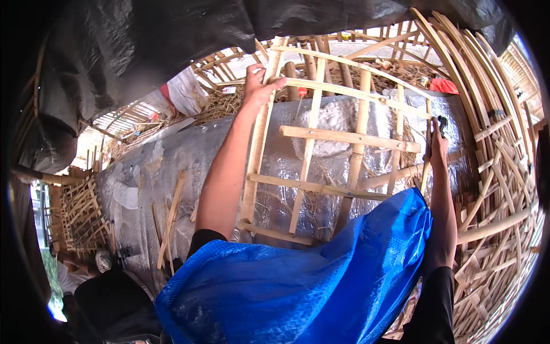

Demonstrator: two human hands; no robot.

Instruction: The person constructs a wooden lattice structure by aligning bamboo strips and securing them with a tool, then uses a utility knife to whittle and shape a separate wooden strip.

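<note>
A lattice frame of split bamboo strips (358,137) stands in front of me, its crosspieces fixed across the uprights. My left hand (260,89) grips its left upright near the top corner, the thumb lying over the top strips. At the frame's right edge, my right hand (439,143) is closed around a black-headed tool (442,122) that looks like a hammer; its handle is mostly hidden by the fingers. A blue plastic sheet (286,292) covers my lap and overlaps the lower right of the lattice.
Behind the frame lies a grey plastic sheet (172,152) with straw and pale patches. Long bamboo strips (475,74) and heaped offcuts (498,252) crowd the right side. Black sheeting (154,34) hangs overhead. A woven bamboo piece (83,215) and a person in dark clothing (114,304) are at left.
</note>
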